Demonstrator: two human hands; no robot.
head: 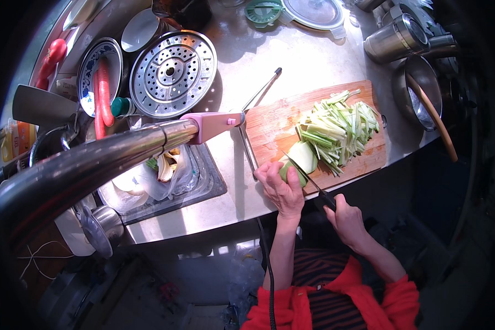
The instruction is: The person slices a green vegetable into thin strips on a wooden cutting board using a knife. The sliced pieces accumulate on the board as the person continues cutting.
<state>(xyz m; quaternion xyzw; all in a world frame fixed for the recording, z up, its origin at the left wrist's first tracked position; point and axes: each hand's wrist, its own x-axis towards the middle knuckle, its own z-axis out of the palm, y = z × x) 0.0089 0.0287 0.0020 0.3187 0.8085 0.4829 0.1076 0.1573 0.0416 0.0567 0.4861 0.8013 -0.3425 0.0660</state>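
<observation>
My left hand [284, 190] presses a green-skinned vegetable piece [293, 175] against the near left part of a wooden cutting board [268, 126]. In my right hand [346, 218] is the black handle of a kitchen knife [309, 177]. Its narrow blade lies along the piece, beside my left fingers; how deep it sits in the piece I cannot tell. Pale cut slices [303, 156] rest just beyond the blade. A heap of pale green strips [338, 128] covers the right part of the board.
A metal pole with a pink clamp [216, 127] crosses the view at left. Behind it are a perforated steamer plate [173, 73], a patterned bowl [84, 78] with carrots [103, 93], and a sink [214, 181] holding plastic bags. At right stand a steel canister [396, 39] and a metal pan [435, 76].
</observation>
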